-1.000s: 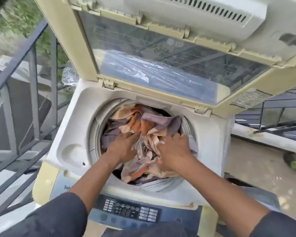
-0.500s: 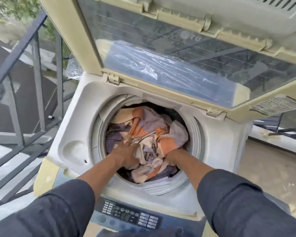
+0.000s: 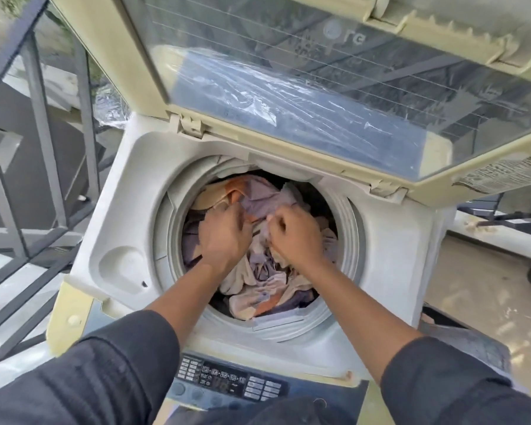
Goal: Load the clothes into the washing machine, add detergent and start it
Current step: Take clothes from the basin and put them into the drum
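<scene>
Orange and lilac clothes [image 3: 258, 271] fill the drum [image 3: 347, 240].
Left hand [image 3: 224, 237] presses at nine o'clock, grip hidden; right hand [image 3: 295, 237] clutches cloth, packing it down.

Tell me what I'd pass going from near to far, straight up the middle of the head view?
Control panel → front rim of the drum opening → clothes with the left hand and right hand in them → raised lid.

Daylight falls on a grey metal railing [image 3: 40, 96] left, a sunlit concrete floor [image 3: 485, 289] right.
</scene>
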`<state>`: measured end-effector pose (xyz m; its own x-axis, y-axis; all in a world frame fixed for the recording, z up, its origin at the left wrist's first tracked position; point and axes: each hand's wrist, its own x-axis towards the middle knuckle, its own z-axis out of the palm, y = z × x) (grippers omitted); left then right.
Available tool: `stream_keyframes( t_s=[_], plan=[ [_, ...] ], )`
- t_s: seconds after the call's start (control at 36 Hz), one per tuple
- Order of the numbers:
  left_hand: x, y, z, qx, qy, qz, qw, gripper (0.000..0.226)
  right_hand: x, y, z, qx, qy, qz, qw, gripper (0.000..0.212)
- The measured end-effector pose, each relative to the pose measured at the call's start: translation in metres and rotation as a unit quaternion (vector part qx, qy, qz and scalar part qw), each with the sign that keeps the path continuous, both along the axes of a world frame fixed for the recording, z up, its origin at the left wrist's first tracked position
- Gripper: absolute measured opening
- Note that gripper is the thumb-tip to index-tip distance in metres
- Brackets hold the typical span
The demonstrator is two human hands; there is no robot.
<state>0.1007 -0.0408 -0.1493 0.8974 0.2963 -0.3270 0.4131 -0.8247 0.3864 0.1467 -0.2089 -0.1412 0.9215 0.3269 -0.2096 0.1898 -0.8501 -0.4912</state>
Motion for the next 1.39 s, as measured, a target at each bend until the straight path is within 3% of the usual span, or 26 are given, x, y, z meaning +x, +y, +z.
stream_keyframes(
  t_s=[0.06, 0.11, 0.17, 0.28, 0.36, 0.42, 0.53, 0.61, 0.69, 0.81, 0.92, 1.08, 1.22, 1.31, 1.39],
  plan=[
    [-0.005, -0.003, -0.013, 0.004, 0.056, -0.084, 0.995, 0.05, -0.021, -0.005, -0.018, -0.114, -0.002, 0.148, 0.982, 0.033],
    [-0.016, -0.005, -0.026, 0.003, 0.146, -0.176, 0.974, 0.049, -0.034, -0.016, -0.031, -0.199, 0.057, 0.201, 0.957, 0.06],
    [-0.027, -0.008, -0.031, 0.001, 0.257, -0.251, 0.933, 0.054, -0.039, -0.03, -0.04, -0.285, 0.149, 0.22, 0.921, 0.079],
    [-0.043, -0.026, -0.029, 0.045, 0.403, -0.376, 0.833, 0.059, -0.045, -0.037, -0.043, -0.414, 0.239, 0.24, 0.845, 0.085],
    [-0.051, -0.039, -0.032, 0.044, 0.46, -0.382, 0.8, 0.077, -0.046, -0.03, -0.044, -0.445, 0.31, 0.223, 0.81, 0.09],
    [-0.054, -0.043, -0.032, 0.024, 0.483, -0.361, 0.797, 0.08, -0.041, -0.025, -0.046, -0.445, 0.35, 0.212, 0.797, 0.092],
    [-0.049, -0.04, -0.018, -0.052, 0.445, -0.27, 0.852, 0.061, -0.023, -0.02, -0.044, -0.363, 0.401, 0.159, 0.826, 0.089],
    [-0.046, -0.026, -0.019, -0.138, 0.366, -0.13, 0.911, 0.04, -0.012, -0.022, -0.022, -0.249, 0.387, 0.113, 0.881, 0.048],
    [-0.043, -0.014, -0.022, -0.222, 0.239, 0.017, 0.945, 0.048, -0.008, -0.027, 0.012, -0.16, 0.347, 0.079, 0.921, 0.028],
    [-0.032, -0.012, 0.006, -0.204, 0.109, 0.064, 0.971, 0.065, -0.016, -0.035, 0.043, -0.075, 0.3, 0.032, 0.951, 0.025],
    [-0.032, -0.019, 0.035, -0.221, 0.057, 0.074, 0.971, 0.064, -0.033, -0.049, 0.077, -0.014, 0.246, -0.004, 0.969, 0.031],
    [-0.034, -0.044, 0.078, -0.288, 0.027, 0.027, 0.957, 0.025, -0.065, -0.078, 0.12, 0.086, 0.206, -0.074, 0.972, 0.028],
    [-0.039, -0.081, 0.118, -0.302, -0.019, -0.062, 0.951, 0.034, -0.086, -0.106, 0.139, 0.152, 0.152, -0.144, 0.966, 0.021],
    [-0.042, -0.104, 0.134, -0.322, -0.026, -0.094, 0.942, 0.019, -0.094, -0.127, 0.148, 0.173, 0.117, -0.17, 0.963, 0.018],
    [-0.042, -0.128, 0.151, -0.335, -0.048, -0.127, 0.933, 0.023, -0.102, -0.148, 0.156, 0.199, 0.083, -0.193, 0.957, 0.015]
  ],
)
